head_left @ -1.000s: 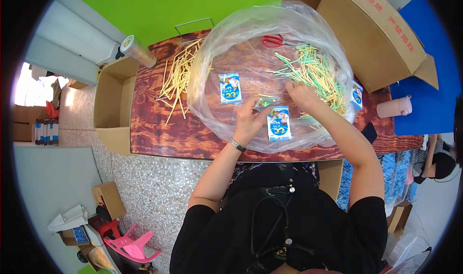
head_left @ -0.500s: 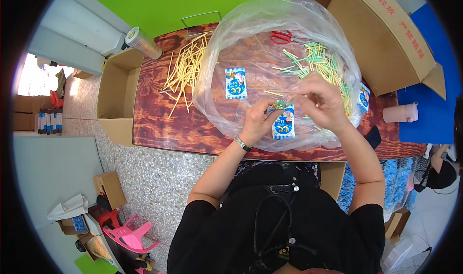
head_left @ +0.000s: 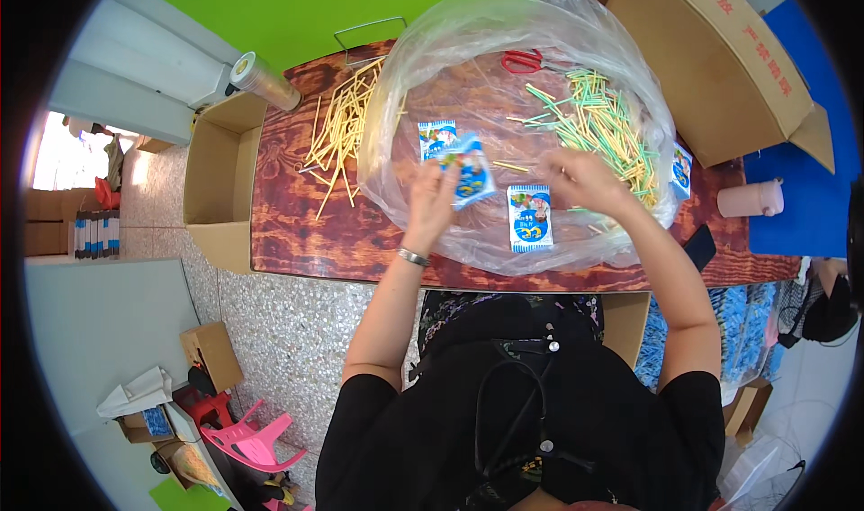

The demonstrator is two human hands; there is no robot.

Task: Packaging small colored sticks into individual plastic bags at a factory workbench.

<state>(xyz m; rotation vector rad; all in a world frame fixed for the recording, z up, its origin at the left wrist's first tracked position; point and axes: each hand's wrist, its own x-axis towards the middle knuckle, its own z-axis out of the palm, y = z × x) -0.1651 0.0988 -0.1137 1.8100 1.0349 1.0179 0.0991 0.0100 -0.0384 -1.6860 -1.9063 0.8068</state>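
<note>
Left hand clamps packet, long axis slanting far-left; right hand, grip unclear.

Packets: thin printed film, smooth, glossy. Bag: clear plastic, crinkled, with bright highlights. Sticks: matt, smooth-looking; material cannot be told. Desk: dark red-brown wood grain, sheen on the surface. Scissors: red handles look like glossy plastic. Large box: plain brown cardboard, matt. Wristband: metal, shiny. Shirt: black cloth, matt. Chair: pink plastic, smooth. Floor: speckled, stone-like, smooth.
</note>
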